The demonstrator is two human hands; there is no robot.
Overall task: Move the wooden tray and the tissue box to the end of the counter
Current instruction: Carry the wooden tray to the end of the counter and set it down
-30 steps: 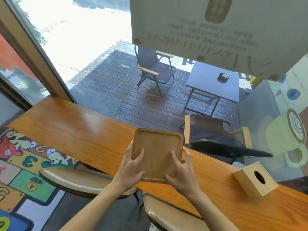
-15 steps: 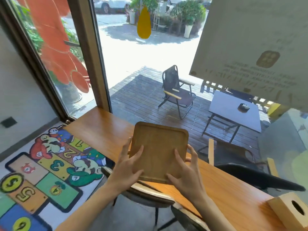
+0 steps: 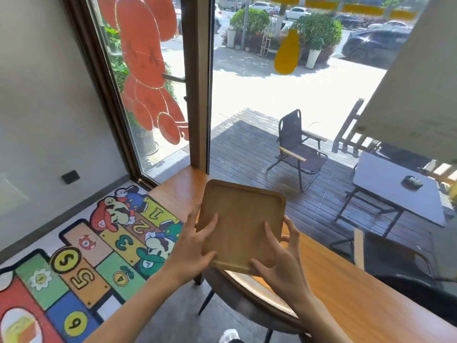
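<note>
I hold a square wooden tray with a raised rim in both hands, lifted and tilted above the wooden counter. My left hand grips its left near edge, fingers spread on the tray's face. My right hand grips the right near corner, thumb and fingers on top. The tray hangs over the counter's left part, a short way from the counter's end by the window frame. The tissue box is out of view.
A stool with a padded seat stands under the counter below the tray. A colourful number mat covers the floor at left. The window glass runs along the counter's far side; a folding chair and table stand outside.
My view has turned left along the counter. The tray, still in both hands, has travelled left toward the counter's end. The tissue box has slid out of the frame at right.
</note>
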